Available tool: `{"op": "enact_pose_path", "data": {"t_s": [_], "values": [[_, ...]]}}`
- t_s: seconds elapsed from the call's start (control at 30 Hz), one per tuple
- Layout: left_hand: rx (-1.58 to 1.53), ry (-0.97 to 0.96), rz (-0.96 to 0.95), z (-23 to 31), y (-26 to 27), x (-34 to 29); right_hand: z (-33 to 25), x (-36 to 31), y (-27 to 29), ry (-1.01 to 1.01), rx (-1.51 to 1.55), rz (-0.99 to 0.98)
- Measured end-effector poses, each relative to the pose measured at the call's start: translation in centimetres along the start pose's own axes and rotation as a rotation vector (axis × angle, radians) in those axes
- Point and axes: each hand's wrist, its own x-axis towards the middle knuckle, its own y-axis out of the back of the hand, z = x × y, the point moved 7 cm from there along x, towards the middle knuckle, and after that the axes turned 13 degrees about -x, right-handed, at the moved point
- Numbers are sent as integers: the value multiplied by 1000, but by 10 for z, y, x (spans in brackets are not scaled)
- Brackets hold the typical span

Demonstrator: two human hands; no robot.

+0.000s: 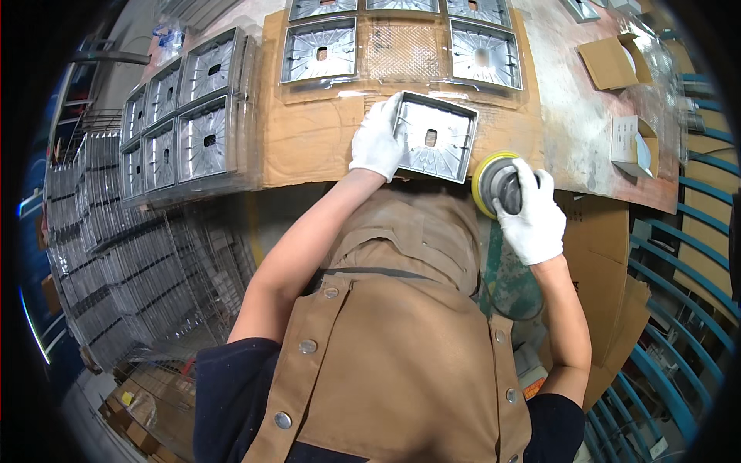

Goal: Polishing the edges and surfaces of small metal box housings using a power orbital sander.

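My left hand, in a white glove, grips the left edge of a square cast-metal housing. Its ribbed inner side faces up, with a small opening at the middle. The housing lies slightly turned near the front edge of the cardboard. In my gloved right hand is a round sanding pad with a yellow rim and a dark knob-like back, my fingers wrapped round that back. The pad is just right of the housing, at the table edge; its working face is hidden.
Similar housings sit in a clear plastic tray ahead, with more stacked at the left. Two small open cardboard boxes stand on the right of the table. A wire cage with stacked grey parts is at lower left; blue rails run along the right.
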Motion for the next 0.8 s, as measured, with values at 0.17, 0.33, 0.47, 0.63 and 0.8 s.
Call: {"op": "enact_pose_path", "data": {"t_s": [0.17, 0.33, 0.47, 0.63, 0.8], "values": [[-6, 23, -71, -3, -9, 7, -32, 1, 6, 101, 14, -4], [-34, 82, -68, -5, -5, 5, -57, 4, 5, 213, -24, -184], [-28, 132, -97, -8, -9, 4, -45, 1, 3, 215, -35, -183], [-22, 150, -115, -10, -9, 4, -58, 1, 4, 243, -43, -189], [-25, 143, -115, -8, -10, 3, -59, -4, 3, 244, -77, -209]]}}
